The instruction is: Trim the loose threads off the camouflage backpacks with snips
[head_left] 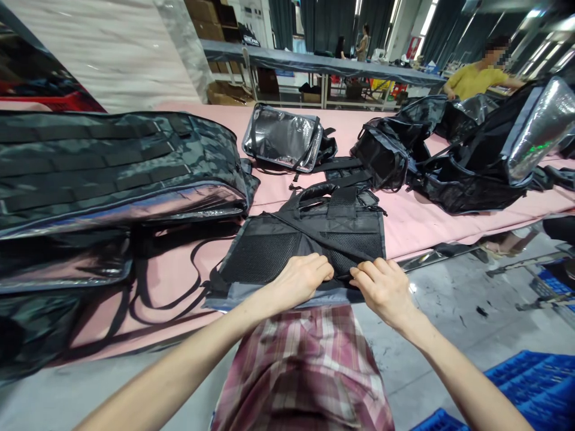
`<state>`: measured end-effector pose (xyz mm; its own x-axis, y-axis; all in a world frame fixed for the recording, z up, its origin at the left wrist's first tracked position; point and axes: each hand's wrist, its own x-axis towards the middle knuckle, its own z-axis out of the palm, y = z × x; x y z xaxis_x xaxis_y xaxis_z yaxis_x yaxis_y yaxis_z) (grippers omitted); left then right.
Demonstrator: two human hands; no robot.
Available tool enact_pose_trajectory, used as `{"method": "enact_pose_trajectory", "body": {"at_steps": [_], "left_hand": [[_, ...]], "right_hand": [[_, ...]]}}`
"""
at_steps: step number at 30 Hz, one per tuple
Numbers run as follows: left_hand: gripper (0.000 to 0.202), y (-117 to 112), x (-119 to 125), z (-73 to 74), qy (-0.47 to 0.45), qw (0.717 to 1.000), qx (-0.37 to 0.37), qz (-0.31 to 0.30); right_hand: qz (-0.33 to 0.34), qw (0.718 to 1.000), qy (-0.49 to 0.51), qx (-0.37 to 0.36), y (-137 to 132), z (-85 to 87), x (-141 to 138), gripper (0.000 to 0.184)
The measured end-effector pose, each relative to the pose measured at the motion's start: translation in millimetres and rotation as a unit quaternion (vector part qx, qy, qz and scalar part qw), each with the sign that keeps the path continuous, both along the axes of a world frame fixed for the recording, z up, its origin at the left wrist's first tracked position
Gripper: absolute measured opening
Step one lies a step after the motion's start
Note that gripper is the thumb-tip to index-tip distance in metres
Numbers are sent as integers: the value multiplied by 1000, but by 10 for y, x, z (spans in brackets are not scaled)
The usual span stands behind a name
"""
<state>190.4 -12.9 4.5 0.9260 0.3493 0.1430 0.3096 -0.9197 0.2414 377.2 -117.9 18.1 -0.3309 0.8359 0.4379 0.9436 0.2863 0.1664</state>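
Note:
A black mesh backpack panel [287,242] with grey edging and a top handle lies on the pink table [413,221] right in front of me. My left hand [303,276] and my right hand [381,286] both rest on its near edge, fingers curled and pinching the black straps that cross the mesh. The straps run diagonally across the panel towards its far corners. A loose strap loop trails off the panel to the left.
A stack of large camouflage bags [112,173] fills the left. A silver-lined pouch [283,137] and open black bags [471,161] lie farther back. A person in a yellow shirt [478,78] works at the far right. Blue crates [530,383] stand at bottom right.

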Motion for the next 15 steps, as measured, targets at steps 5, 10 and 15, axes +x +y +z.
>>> {"method": "enact_pose_trajectory", "body": {"at_steps": [5, 10, 15], "left_hand": [[19, 3, 3, -16, -29, 999, -12, 0], [20, 1, 23, -28, -30, 999, -22, -1], [24, 53, -74, -29, -78, 990, -116, 22]], "right_hand": [[7, 1000, -30, 1, 13, 11, -23, 16], [11, 1000, -24, -3, 26, -43, -64, 17], [-31, 993, 111, -38, -11, -97, 36, 17]]}}
